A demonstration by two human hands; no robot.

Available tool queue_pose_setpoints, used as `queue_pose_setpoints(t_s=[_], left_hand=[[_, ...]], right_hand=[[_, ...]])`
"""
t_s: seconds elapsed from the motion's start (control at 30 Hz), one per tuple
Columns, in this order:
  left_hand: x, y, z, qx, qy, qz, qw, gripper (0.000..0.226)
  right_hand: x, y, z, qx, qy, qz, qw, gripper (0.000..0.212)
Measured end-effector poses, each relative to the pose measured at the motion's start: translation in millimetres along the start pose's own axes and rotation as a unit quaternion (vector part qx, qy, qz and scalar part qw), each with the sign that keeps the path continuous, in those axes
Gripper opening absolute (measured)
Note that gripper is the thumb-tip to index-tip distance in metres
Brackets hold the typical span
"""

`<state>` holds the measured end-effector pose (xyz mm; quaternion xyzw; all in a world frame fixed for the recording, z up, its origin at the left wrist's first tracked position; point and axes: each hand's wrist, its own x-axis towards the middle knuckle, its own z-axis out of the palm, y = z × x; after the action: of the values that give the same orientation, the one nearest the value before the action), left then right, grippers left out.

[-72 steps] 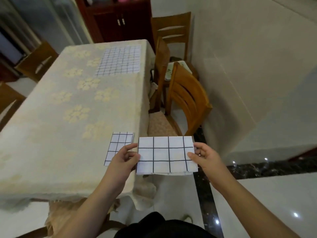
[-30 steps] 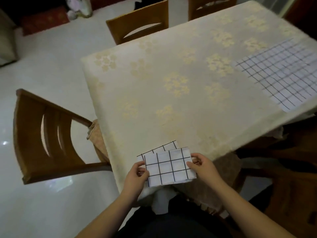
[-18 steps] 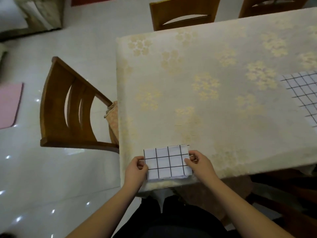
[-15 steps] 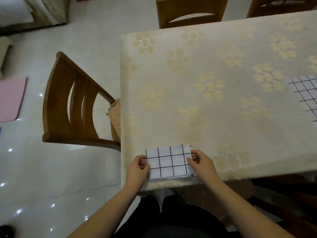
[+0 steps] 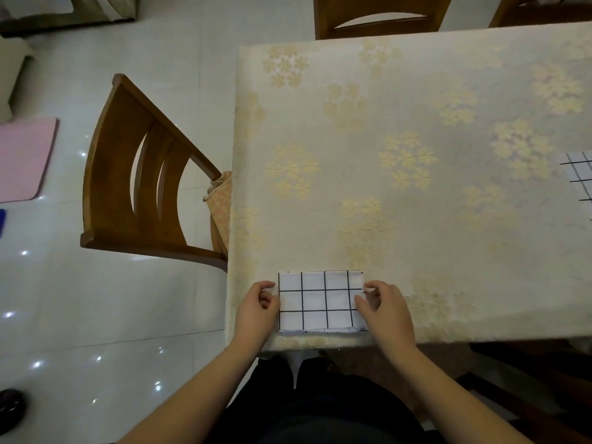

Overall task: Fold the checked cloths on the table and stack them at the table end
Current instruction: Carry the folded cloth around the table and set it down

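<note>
A folded white cloth with black checks (image 5: pixel 320 301) lies flat on the table (image 5: pixel 416 219), on its near left corner close to the front edge. A second layer of fabric shows under its near edge. My left hand (image 5: pixel 256 310) pinches the cloth's left edge with curled fingers. On the other side, my right hand (image 5: pixel 384 310) pinches the right edge, its thumb on the top face. Another checked cloth (image 5: pixel 581 174) lies spread out at the right border of the view, mostly cut off.
The table wears a cream cloth with yellow flowers. A wooden chair (image 5: pixel 134 187) stands at the table's left end, two more chairs (image 5: pixel 378 17) along the far side. A pink mat (image 5: pixel 22 158) lies on the tiled floor at left.
I carried the folded cloth to the table's end and laid it squarely on the other folded cloth there. My view has swung left, so the spread cloth slid to the right edge.
</note>
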<state>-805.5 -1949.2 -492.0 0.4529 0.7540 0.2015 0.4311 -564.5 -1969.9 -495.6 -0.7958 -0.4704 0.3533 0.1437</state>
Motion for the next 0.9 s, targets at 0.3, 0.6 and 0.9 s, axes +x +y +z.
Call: queue_pose_setpoints(t_s=[0.3,0.6,0.9], left_hand=[[12,-5,37,0.326,-0.031,0.375,0.868,0.052],[26,-15,53,0.418,-0.095,0.342,0.836,0.06],[46,-30,20,0.468,-0.105,0.343,0.808,0.082]], right_hand=[[11,-36,42,-0.182,0.066,-0.237,0.952,0.05],[24,-24,72,-0.274,-0.025,-0.215,0.937,0.058],[32,11,51,-0.299,-0.009,-0.22,0.929,0.071]])
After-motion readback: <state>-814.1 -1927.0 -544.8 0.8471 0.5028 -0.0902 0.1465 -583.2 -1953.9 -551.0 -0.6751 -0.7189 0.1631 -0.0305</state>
